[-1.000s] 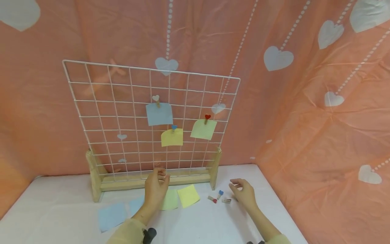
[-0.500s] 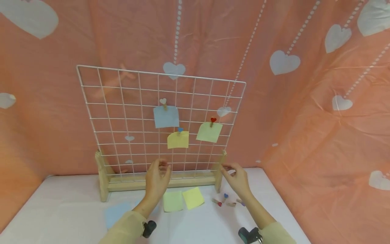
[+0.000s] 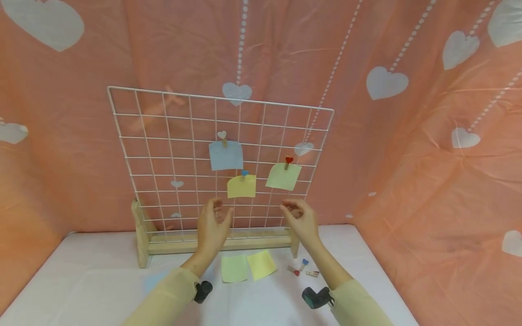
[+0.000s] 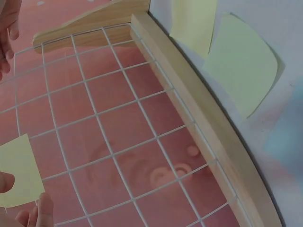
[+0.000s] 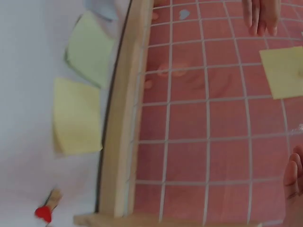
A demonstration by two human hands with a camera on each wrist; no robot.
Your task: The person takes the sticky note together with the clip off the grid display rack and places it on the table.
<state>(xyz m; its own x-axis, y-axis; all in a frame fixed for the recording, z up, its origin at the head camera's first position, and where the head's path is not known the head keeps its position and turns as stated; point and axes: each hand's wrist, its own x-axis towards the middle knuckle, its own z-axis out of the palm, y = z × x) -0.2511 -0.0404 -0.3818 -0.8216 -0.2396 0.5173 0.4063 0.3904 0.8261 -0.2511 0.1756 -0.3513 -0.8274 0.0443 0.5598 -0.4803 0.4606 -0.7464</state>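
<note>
My left hand [image 3: 214, 226] is raised before the white wire grid [image 3: 195, 156], fingers loosely bent and nothing showing in them. In the left wrist view its fingertips [image 4: 45, 208] overlap the yellow note [image 4: 21, 172]. That yellow note [image 3: 241, 186] hangs on the grid from a blue heart clip [image 3: 244, 173]. My right hand [image 3: 302, 222] is at the grid's lower right, thumb and fingers bent towards each other, no object visible between them. Above it a green note [image 3: 283, 176] hangs from a red heart clip [image 3: 289, 160]. A blue note [image 3: 226, 155] hangs higher, under a white heart clip [image 3: 222, 134].
A wooden stand [image 3: 183, 246] bears the grid. On the white table [image 3: 94, 280] lie a green note [image 3: 234, 269], a yellow note [image 3: 262, 264] and a blue note [image 3: 152, 280], partly behind my left arm. Small clips [image 3: 293, 270] lie beside my right forearm.
My right hand has risen from beside the clips on the table and moved left to the grid. My left hand has moved up slightly, towards the hanging yellow note. The head view has shifted.
</note>
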